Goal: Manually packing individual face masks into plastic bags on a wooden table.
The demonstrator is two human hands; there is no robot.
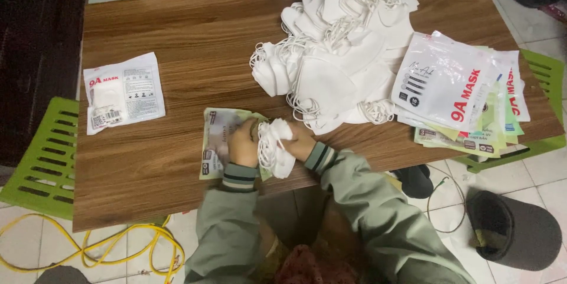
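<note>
Both hands meet at the near edge of the wooden table (177,42), closed on one small stack of white face masks (276,145). The left hand (243,142) curls its fingers around the stack's left side, and the right hand (300,142) presses in from the opposite side, so the bundle is pinched between them with its ear loops hanging loose. Directly under the grip, partly covered by the left hand, lies a flat printed pouch (217,142); its mouth seems to face the masks, though I cannot tell whether any mask is inside it yet.

As for progress, one sealed, filled packet (123,92) rests well off to the left of the grip (the only finished one in view). Beyond the hands, up and to the right, a large heap of loose masks (331,54) remains, and further right of it a fanned pile of empty pouches (466,98). Judging by these piles, most of the packing is still left.
</note>
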